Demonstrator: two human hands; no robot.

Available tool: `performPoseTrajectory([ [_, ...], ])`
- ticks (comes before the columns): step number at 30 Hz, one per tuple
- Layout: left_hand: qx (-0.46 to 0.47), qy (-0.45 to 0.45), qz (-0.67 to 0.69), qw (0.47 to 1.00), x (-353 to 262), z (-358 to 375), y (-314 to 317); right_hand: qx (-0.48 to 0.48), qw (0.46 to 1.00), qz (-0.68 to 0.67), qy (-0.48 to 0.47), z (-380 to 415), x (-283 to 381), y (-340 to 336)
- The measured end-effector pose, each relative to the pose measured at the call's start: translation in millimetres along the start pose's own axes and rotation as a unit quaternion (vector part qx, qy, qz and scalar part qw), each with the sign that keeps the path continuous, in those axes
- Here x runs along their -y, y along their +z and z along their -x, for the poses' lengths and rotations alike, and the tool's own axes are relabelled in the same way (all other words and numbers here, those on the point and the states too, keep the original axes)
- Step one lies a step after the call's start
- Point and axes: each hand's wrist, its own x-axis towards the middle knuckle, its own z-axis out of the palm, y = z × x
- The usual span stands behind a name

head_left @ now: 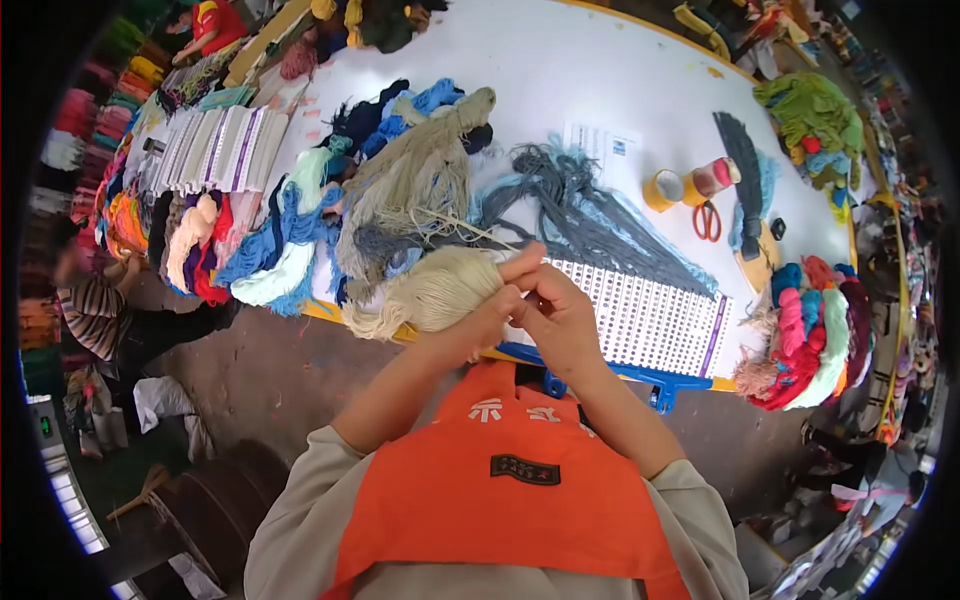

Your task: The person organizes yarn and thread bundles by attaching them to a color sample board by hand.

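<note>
Fingers of your left hand point(490, 305) grip the cream yarn bundle point(425, 293), whose length runs out leftward; your right hand point(560, 315) pinches its end, touching the left.

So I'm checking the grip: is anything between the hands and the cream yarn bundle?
Nothing visible. The left hand grips the cream yarn bundle directly, and the right hand pinches at its end, over the white dotted sample card.
</note>
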Motion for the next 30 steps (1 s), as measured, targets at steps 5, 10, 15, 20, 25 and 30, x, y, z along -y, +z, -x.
performPoseTrajectory([
  [5,0.025,-0.06,-0.003,0.998,-24,21,26,-0.054,0.994,-0.085,0.041,28,19,13],
  [10,0.002,-0.019,0.074,0.997,-38,34,36,-0.081,0.967,-0.23,0.08,39,25,15],
  [15,0.021,0.014,0.099,0.995,-33,40,35,-0.06,0.962,-0.255,0.071,42,33,13],
  [20,0.015,-0.052,0.09,0.994,-36,39,44,-0.062,0.966,-0.236,0.085,45,38,15],
  [25,0.005,-0.063,0.059,0.996,-20,32,48,-0.079,0.985,-0.144,0.058,44,41,17],
  [30,-0.032,0.018,0.112,0.993,-24,28,51,-0.07,0.962,-0.254,0.072,44,47,12],
])
